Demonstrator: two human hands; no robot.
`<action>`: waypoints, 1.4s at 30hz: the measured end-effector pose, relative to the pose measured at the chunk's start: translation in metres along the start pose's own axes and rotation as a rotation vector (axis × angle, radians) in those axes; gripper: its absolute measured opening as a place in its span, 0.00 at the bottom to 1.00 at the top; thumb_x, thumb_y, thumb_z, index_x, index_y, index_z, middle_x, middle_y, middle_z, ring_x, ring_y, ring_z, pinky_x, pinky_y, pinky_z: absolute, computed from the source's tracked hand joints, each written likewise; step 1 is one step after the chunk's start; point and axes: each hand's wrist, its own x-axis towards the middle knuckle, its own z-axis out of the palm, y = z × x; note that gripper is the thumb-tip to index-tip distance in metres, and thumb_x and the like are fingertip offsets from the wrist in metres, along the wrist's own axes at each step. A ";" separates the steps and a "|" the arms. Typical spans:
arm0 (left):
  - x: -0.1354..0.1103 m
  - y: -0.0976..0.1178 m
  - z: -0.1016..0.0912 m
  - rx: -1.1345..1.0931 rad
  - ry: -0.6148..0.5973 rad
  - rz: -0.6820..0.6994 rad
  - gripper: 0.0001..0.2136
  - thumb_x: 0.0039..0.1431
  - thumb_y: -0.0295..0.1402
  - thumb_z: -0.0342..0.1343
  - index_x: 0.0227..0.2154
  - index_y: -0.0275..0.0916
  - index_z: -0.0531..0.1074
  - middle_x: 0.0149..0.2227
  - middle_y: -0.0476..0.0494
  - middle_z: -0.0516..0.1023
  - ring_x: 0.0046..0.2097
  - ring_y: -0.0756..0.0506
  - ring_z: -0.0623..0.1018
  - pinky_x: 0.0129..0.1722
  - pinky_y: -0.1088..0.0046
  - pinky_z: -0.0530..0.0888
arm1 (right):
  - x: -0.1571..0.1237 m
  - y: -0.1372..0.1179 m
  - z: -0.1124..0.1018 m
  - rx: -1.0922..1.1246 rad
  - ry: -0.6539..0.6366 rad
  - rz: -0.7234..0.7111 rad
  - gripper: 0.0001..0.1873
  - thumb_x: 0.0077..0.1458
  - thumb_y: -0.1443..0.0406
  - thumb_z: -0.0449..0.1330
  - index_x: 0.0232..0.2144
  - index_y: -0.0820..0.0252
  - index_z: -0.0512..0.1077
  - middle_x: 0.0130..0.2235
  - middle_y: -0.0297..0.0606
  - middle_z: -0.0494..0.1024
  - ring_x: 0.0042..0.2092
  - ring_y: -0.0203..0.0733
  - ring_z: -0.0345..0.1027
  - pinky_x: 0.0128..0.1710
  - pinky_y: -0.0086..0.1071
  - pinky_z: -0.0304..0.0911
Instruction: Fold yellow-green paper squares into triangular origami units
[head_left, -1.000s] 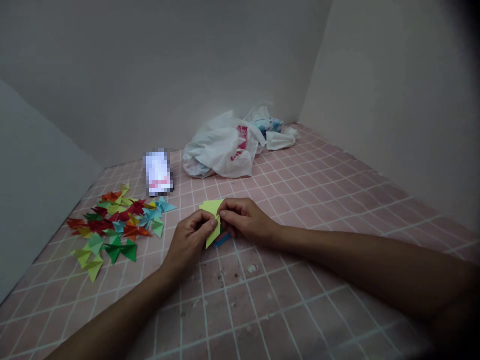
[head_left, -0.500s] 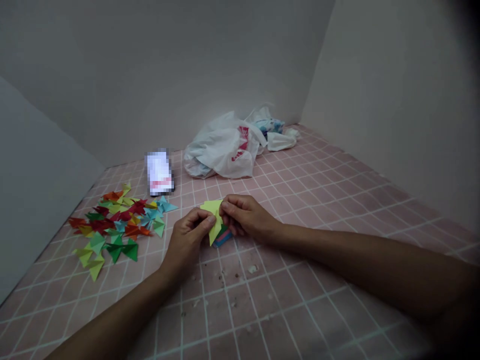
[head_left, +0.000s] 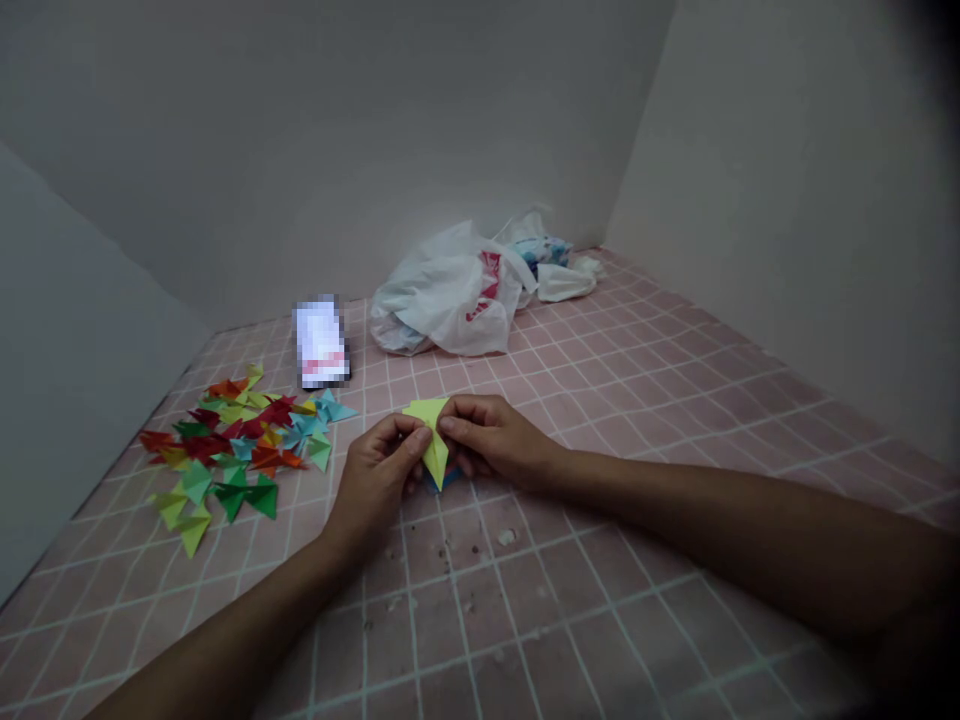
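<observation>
A folded yellow paper (head_left: 436, 462) is held between my two hands, its pointed end toward me and its wider edge away. My left hand (head_left: 384, 462) pinches its left side between thumb and fingers. On the right side, my right hand (head_left: 491, 438) is closed on the paper with thumb and forefinger. Beneath the paper, a small blue and pink item (head_left: 441, 482) shows in part; my hands and the paper hide the rest. To the left lies a pile of folded paper pieces (head_left: 232, 440) in red, orange, yellow, green and blue.
A phone with a lit, blurred screen (head_left: 321, 342) stands behind the pile. White plastic bags (head_left: 450, 290) lie crumpled near the back wall, with a red print on one. The surface has pink tiles (head_left: 570, 600); small bits (head_left: 507, 537) are scattered before my hands. Walls rise around it.
The yellow paper's point has swung to the right and now lies nearer the middle between my hands. My right fingers have settled on its right edge.
</observation>
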 end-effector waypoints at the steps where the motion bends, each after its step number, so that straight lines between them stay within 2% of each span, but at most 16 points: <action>1: 0.000 0.000 0.001 -0.005 -0.001 -0.004 0.09 0.57 0.38 0.62 0.30 0.38 0.71 0.18 0.55 0.68 0.20 0.55 0.64 0.19 0.82 0.61 | 0.000 0.000 0.000 0.029 -0.003 0.015 0.10 0.61 0.63 0.55 0.28 0.61 0.66 0.17 0.25 0.67 0.16 0.27 0.54 0.17 0.22 0.48; 5: -0.001 0.001 0.003 -0.049 0.012 -0.012 0.10 0.55 0.38 0.63 0.30 0.38 0.71 0.17 0.55 0.70 0.19 0.54 0.67 0.19 0.82 0.65 | 0.002 0.001 -0.001 0.061 -0.039 0.013 0.09 0.60 0.63 0.57 0.29 0.61 0.67 0.17 0.25 0.68 0.16 0.27 0.56 0.16 0.21 0.49; 12: -0.002 0.003 0.004 -0.056 -0.009 0.002 0.09 0.56 0.38 0.63 0.31 0.37 0.72 0.20 0.52 0.75 0.22 0.52 0.73 0.24 0.79 0.72 | 0.002 0.003 -0.003 0.095 -0.066 0.016 0.10 0.62 0.63 0.57 0.29 0.61 0.66 0.20 0.28 0.71 0.18 0.27 0.58 0.16 0.21 0.49; 24: -0.002 0.003 0.003 -0.054 -0.016 0.008 0.09 0.56 0.37 0.62 0.31 0.37 0.72 0.19 0.53 0.75 0.22 0.53 0.73 0.25 0.79 0.71 | 0.002 0.001 -0.002 0.066 -0.054 -0.007 0.09 0.61 0.65 0.57 0.28 0.62 0.67 0.20 0.28 0.71 0.18 0.27 0.58 0.17 0.21 0.50; 28: -0.002 0.001 0.002 -0.061 -0.019 0.021 0.08 0.57 0.37 0.62 0.32 0.37 0.72 0.19 0.53 0.75 0.22 0.53 0.73 0.26 0.79 0.71 | 0.003 0.002 -0.002 0.027 -0.056 -0.025 0.09 0.60 0.65 0.57 0.28 0.61 0.67 0.20 0.27 0.70 0.18 0.27 0.57 0.17 0.22 0.50; 35: -0.002 0.001 0.002 -0.045 -0.012 0.020 0.08 0.57 0.37 0.62 0.31 0.38 0.72 0.19 0.54 0.74 0.22 0.52 0.73 0.25 0.78 0.71 | 0.004 0.005 -0.003 -0.064 -0.040 -0.044 0.09 0.61 0.64 0.57 0.29 0.62 0.67 0.25 0.32 0.74 0.22 0.29 0.62 0.21 0.24 0.56; 42: -0.003 0.002 0.003 -0.015 -0.007 0.018 0.08 0.57 0.37 0.61 0.31 0.38 0.71 0.19 0.53 0.74 0.22 0.52 0.73 0.26 0.78 0.71 | 0.002 0.004 -0.002 -0.174 -0.010 -0.065 0.10 0.61 0.63 0.57 0.28 0.62 0.67 0.23 0.31 0.72 0.22 0.29 0.61 0.21 0.24 0.56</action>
